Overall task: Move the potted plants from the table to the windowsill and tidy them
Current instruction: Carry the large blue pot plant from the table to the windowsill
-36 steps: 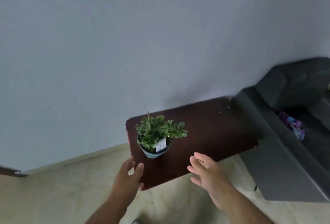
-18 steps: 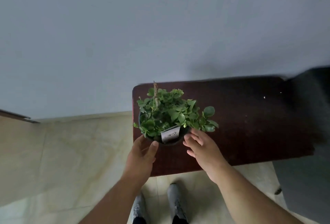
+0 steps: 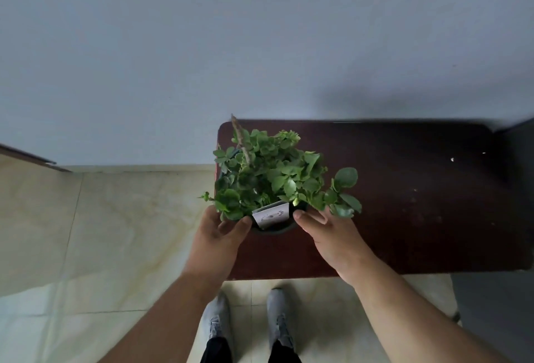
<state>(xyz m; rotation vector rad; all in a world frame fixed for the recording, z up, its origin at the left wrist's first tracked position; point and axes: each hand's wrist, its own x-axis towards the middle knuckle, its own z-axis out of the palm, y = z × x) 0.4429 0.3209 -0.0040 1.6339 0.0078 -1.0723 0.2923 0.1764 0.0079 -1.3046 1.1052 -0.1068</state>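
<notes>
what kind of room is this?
Probably a home living room: a dark wooden side table against a plain wall, pale tiled floor, and a houseplant in a pot.

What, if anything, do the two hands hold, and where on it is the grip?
The potted plant: left hand and right hand grip opposite sides of its dark pot near the rim, on the table.

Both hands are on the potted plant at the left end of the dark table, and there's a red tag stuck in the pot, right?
Not quite: the tag is white, not red, as the head view shows. The rest holds: the left hand and right hand are on either side of the potted plant at the left end of the dark table.
</notes>
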